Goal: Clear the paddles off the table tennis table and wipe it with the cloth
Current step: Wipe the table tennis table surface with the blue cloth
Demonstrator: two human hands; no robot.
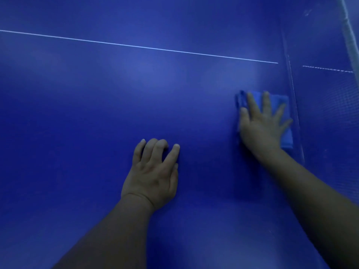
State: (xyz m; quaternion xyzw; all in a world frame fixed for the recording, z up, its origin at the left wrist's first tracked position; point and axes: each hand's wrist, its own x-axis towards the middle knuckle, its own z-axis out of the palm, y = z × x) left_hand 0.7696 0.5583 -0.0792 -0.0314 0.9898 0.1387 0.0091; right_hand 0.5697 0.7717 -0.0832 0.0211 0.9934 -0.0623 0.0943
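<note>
On my feed the blue table tennis table [77, 133] filled nearly the whole head view, with a thin white line [136, 46] running across its far part from the left edge toward the right. No paddle showed anywhere in the frame.

Near the middle, the left hand [153, 171] rested on the bare surface, palm down. Its fingers were loosely bent, the tips touching the table, and it had hold of nothing. Its forearm came in from the bottom edge.

Well to the right of it, the right hand [262, 125] lay flat on the cloth [285, 136], fingers straight and spread, pressing the cloth onto the table rather than gripping it. The cloth was blue, only a little lighter than the table, apparently folded, and it showed past the fingertips and along the hand's right side. I could not tell how much of it lay under the palm.

Just beside the cloth's right edge ran the foot of the net [330, 105], whose fine mesh I could make out over the blue beyond; its pale top band [349, 32] crossed the upper right corner, blurred.
</note>
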